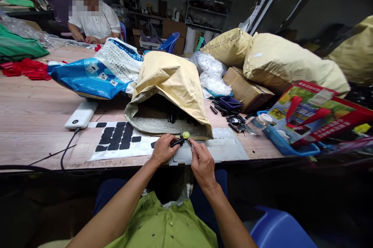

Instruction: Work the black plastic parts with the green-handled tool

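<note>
My left hand [163,149] is closed round a slim black rod-like part [177,142], which points to the right. My right hand [203,163] pinches a thin, pale stick-like tool [189,143], its tip close to the black part. Where the two meet sits a small round yellow-green piece [185,135]; I cannot tell what it is fixed to. Both hands are over the table's front edge, above a grey sheet [227,145]. Just behind them, an open brown paper sack [171,73] lies with its mouth toward me and dark parts [170,117] inside.
Black square pads [117,136] lie on a white sheet to the left, near a white power bank [81,115] with a cable. Right are loose black parts [236,121], a clear jar [258,123] and a blue tray [274,137]. A co-worker [93,22] sits across the table.
</note>
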{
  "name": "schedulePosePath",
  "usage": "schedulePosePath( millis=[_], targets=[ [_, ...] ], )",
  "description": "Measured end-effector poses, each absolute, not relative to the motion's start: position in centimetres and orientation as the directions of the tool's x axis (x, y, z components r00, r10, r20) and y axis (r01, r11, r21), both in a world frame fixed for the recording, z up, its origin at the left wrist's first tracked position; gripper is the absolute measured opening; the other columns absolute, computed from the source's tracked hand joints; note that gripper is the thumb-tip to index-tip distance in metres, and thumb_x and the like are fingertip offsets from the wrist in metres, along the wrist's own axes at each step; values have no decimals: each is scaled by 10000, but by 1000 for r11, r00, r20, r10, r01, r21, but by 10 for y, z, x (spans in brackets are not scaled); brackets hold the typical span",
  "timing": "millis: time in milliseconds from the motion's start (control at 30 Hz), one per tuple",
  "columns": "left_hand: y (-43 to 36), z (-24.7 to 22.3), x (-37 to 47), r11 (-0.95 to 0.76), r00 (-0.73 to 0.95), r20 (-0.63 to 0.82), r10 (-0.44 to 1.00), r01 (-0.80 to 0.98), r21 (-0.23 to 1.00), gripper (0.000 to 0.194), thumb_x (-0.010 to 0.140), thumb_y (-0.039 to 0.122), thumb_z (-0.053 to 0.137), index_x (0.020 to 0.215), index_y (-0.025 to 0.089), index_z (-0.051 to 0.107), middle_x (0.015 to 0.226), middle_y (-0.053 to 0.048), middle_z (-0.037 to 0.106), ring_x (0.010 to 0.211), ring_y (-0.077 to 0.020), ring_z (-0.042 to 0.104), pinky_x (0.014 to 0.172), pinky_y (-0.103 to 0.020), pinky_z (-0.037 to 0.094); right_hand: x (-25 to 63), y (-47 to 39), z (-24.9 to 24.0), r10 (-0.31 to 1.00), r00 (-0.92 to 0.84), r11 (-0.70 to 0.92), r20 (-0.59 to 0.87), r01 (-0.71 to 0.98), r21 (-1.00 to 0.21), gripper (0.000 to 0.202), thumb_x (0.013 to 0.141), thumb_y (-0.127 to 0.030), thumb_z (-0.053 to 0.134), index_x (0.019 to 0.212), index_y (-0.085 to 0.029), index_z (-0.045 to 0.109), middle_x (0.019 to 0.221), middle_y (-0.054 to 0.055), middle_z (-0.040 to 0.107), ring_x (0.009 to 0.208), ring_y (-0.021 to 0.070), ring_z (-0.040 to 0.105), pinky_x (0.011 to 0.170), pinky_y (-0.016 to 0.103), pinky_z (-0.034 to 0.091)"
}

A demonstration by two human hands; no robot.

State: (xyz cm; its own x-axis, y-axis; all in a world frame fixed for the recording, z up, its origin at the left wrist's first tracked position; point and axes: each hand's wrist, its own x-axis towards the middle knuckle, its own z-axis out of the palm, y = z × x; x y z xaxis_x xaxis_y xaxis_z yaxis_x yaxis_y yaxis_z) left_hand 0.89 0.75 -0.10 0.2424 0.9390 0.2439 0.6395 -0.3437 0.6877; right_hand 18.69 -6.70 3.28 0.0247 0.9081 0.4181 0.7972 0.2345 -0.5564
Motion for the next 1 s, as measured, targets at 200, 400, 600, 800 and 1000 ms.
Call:
schedulePosePath(
  millis=[200, 400, 600, 800, 1000],
  targets=[
    [6, 0, 9, -352, 232, 264, 936, 638, 685, 107, 824, 241, 688, 925, 210, 672, 885, -24, 647, 897, -197, 601, 803, -299, 452, 182, -69, 30, 941, -21, 217, 338, 803, -555, 374, 1022, -248, 415, 1320, -268, 639, 1058, 58, 672, 1001, 178, 640, 892, 254, 483],
    [7, 3, 9, -313, 223, 219, 950, 653, 690, 131, 792, 233, 686, 922, 217, 668, 920, -32, 662, 919, -208, 609, 840, -320, 467, 202, -40, 31, 909, 77, 150, 409, 856, -495, 350, 1002, -252, 446, 1279, -245, 660, 1048, 62, 662, 1016, 194, 596, 900, 276, 451],
    [6, 4, 9, -302, 207, 220, 953, 649, 698, 229, 728, 197, 676, 954, 223, 651, 897, -21, 637, 879, -203, 603, 821, -311, 480, 221, -8, 11, 895, 151, -25, 421, 957, -289, 316, 948, -186, 528, 1186, -253, 726, 917, 62, 624, 943, 211, 530, 825, 299, 385],
    [5, 3, 9, -309, 213, 224, 951, 650, 694, 235, 733, 217, 673, 968, 217, 658, 926, -30, 641, 902, -210, 609, 823, -312, 484, 218, -7, -8, 881, 172, -80, 440, 972, -219, 307, 928, -217, 582, 1197, -273, 719, 951, 72, 615, 962, 232, 505, 790, 326, 339],
    [5, 0, 9, -325, 224, 236, 946, 674, 663, 217, 756, 254, 685, 971, 224, 676, 966, -41, 653, 953, -223, 616, 864, -320, 478, 217, -9, -6, 884, 168, -71, 437, 971, -229, 296, 941, -243, 566, 1199, -254, 711, 978, 82, 617, 971, 238, 494, 803, 332, 329]
  ],
)
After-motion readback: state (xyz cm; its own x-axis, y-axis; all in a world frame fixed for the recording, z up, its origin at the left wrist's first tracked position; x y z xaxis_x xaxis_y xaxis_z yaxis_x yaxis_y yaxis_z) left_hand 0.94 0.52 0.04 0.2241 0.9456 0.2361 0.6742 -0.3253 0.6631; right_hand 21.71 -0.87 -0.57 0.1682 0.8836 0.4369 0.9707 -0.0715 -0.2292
